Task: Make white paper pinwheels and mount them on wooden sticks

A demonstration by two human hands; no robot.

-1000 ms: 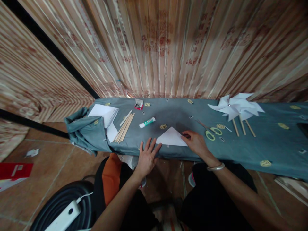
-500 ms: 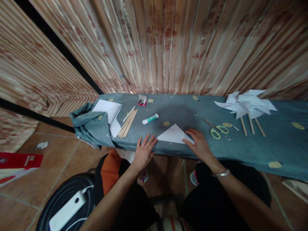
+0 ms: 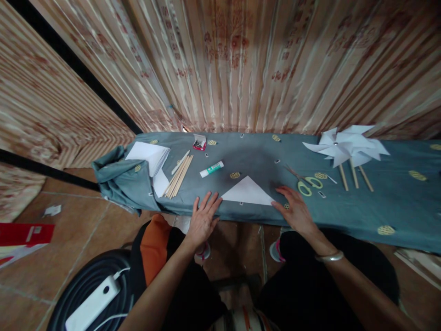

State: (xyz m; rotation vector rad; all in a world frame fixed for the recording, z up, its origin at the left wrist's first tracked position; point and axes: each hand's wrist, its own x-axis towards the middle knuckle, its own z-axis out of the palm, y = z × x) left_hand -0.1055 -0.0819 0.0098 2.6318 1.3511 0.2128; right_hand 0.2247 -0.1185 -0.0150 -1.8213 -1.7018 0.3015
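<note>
A white paper folded into a triangle (image 3: 247, 191) lies near the front edge of a table covered with grey-blue cloth (image 3: 344, 211). My left hand (image 3: 202, 218) rests flat with its fingers spread, its fingertips at the triangle's left corner. My right hand (image 3: 295, 209) lies flat and open at the triangle's right corner, just beside it. A silver bangle sits on my right wrist. Neither hand holds anything.
Green-handled scissors (image 3: 308, 184) lie right of my right hand. Further right are white paper pinwheels on sticks (image 3: 346, 148). To the left lie a glue stick (image 3: 211, 169), wooden sticks (image 3: 178, 176), white paper sheets (image 3: 149, 157) and a small red box (image 3: 199, 142). A curtain hangs behind.
My right hand has slid off the triangle toward its right corner and flattened. The left hand has stayed by the left corner. The camera shifted slightly.
</note>
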